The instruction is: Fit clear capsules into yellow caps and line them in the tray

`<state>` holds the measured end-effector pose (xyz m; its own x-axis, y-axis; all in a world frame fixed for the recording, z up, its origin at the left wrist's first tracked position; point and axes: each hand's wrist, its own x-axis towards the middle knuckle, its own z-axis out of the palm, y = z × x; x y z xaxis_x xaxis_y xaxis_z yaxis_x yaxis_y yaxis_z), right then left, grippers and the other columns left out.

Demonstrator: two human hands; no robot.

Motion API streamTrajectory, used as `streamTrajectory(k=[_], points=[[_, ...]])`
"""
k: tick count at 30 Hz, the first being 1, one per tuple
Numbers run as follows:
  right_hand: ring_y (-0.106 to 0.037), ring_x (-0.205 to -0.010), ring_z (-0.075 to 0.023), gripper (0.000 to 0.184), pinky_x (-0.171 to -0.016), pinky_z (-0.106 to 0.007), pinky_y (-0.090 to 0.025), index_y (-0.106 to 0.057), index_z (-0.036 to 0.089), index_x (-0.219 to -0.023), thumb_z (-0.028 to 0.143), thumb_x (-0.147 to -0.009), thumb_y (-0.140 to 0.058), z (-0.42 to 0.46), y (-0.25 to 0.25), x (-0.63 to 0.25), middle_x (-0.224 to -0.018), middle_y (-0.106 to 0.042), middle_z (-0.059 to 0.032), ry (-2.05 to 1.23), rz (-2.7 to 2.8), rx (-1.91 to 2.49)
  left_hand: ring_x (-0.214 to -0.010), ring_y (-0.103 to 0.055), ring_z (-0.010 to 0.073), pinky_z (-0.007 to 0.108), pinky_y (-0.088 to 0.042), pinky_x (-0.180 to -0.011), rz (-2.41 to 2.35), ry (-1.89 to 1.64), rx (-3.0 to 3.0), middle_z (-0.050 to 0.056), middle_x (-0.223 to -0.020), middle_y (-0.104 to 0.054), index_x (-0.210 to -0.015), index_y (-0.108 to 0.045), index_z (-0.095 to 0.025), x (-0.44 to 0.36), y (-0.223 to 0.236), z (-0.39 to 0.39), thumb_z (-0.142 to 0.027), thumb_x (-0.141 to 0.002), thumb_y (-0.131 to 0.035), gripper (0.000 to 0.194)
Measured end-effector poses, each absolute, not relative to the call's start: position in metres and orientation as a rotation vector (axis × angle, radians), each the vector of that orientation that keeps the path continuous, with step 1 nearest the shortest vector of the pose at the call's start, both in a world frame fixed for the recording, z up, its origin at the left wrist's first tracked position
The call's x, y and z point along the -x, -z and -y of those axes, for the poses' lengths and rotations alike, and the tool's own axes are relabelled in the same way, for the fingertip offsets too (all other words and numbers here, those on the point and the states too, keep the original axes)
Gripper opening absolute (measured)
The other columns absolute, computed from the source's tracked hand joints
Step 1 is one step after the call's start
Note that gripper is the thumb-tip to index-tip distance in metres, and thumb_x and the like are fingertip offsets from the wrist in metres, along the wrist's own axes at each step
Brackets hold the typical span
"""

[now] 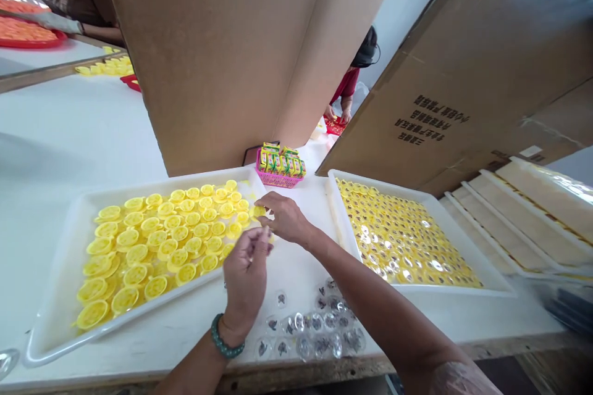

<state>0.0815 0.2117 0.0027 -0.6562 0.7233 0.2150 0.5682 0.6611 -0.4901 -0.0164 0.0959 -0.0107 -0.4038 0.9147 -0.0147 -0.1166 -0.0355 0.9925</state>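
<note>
My right hand [286, 217] reaches over the right end of the left white tray [74, 228], thumb and fingers closed on a yellow round plastic piece [257, 212]. Just below and nearer me, my left hand [248, 268] has its fingers curled in a pinch; what they hold, if anything, is too small to make out. Many similar yellow round pieces [136, 254] lie in rows in that tray. Between my forearms, clear round plastic discs with dark prints [316, 321] are spread on the white table [296, 265].
At right, another white tray [334, 210] holds yellow pieces with clear tops [407, 234]. A pink basket [278, 180] of small yellow-green boxes [282, 163] stands behind. Cardboard sheets [231, 55] rise beyond. Stacked trays [523, 216] lie far right. Two other people work behind.
</note>
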Motion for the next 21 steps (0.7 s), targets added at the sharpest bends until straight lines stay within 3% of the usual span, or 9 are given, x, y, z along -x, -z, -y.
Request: streamTrajectory(k=[3, 5, 9, 12, 15, 18, 21], points=[[-0.059, -0.072, -0.0122, 0.026, -0.072, -0.025, -0.048, -0.066, 0.018, -0.103, 0.021, -0.078, -0.061, -0.211, -0.01, -0.082, -0.098, -0.064, -0.0062, -0.611, 2.344, 0.967, -0.09, -0.062, 0.0161, 0.028, -0.048, -0.085, -1.485, -1.686, -0.747, 0.004, -0.11, -0.061, -0.11, -0.058, -0.025, 0.041, 0.01, -0.114, -0.039, -0.081, -0.057, 0.032], [-0.06, -0.073, -0.0127, 0.025, -0.073, -0.026, -0.049, -0.067, 0.019, -0.103, 0.025, -0.08, -0.059, -0.21, -0.013, -0.077, -0.099, -0.065, -0.0062, -0.667, 2.286, 0.916, -0.086, -0.064, 0.0151, 0.032, -0.049, -0.087, -1.348, -1.612, -0.578, 0.005, -0.116, -0.058, -0.118, -0.055, -0.026, 0.056, 0.005, -0.127, -0.036, -0.081, -0.057, 0.038], [-0.061, -0.095, -0.0167, 0.024, -0.086, -0.03, -0.048, -0.066, 0.023, -0.106, 0.025, -0.086, -0.052, -0.205, -0.011, -0.069, -0.104, -0.066, -0.0059, -0.666, 2.244, 0.839, -0.083, -0.064, 0.0149, 0.034, -0.052, -0.084, -0.944, -1.471, -0.435, 0.007, -0.105, -0.064, -0.1, -0.065, -0.015, 0.069, -0.003, -0.147, -0.023, -0.077, -0.061, 0.024], [-0.057, -0.106, -0.0167, 0.027, -0.092, -0.031, -0.046, -0.064, 0.022, -0.109, 0.022, -0.09, -0.045, -0.202, -0.003, -0.072, -0.111, -0.063, -0.0073, -0.534, 2.294, 0.824, -0.086, -0.063, 0.0158, 0.03, -0.052, -0.083, -0.906, -1.491, -0.462, 0.006, -0.096, -0.068, -0.086, -0.068, -0.013, 0.062, 0.001, -0.154, -0.021, -0.069, -0.069, 0.019], [-0.057, -0.105, -0.0172, 0.027, -0.091, -0.031, -0.047, -0.062, 0.018, -0.109, 0.022, -0.091, -0.042, -0.199, 0.008, -0.083, -0.113, -0.06, -0.0112, -0.388, 2.385, 0.829, -0.088, -0.063, 0.0171, 0.032, -0.05, -0.087, -1.006, -1.512, -0.496, 0.007, -0.094, -0.07, -0.088, -0.07, -0.012, 0.053, 0.01, -0.158, -0.023, -0.065, -0.073, 0.025], [-0.057, -0.104, -0.0186, 0.023, -0.09, -0.032, -0.047, -0.061, 0.018, -0.106, 0.023, -0.09, -0.046, -0.197, 0.015, -0.094, -0.111, -0.06, -0.0122, -0.32, 2.416, 0.874, -0.086, -0.063, 0.0158, 0.034, -0.047, -0.092, -1.163, -1.538, -0.535, 0.007, -0.104, -0.068, -0.095, -0.07, -0.014, 0.05, 0.017, -0.162, -0.024, -0.066, -0.073, 0.031], [-0.058, -0.104, -0.0182, 0.022, -0.088, -0.031, -0.048, -0.06, 0.019, -0.107, 0.02, -0.088, -0.049, -0.199, 0.018, -0.098, -0.11, -0.06, -0.011, -0.331, 2.371, 0.922, -0.077, -0.065, 0.0135, 0.036, -0.048, -0.092, -1.223, -1.534, -0.481, 0.006, -0.108, -0.067, -0.095, -0.069, -0.015, 0.049, 0.016, -0.165, -0.022, -0.069, -0.07, 0.027]])
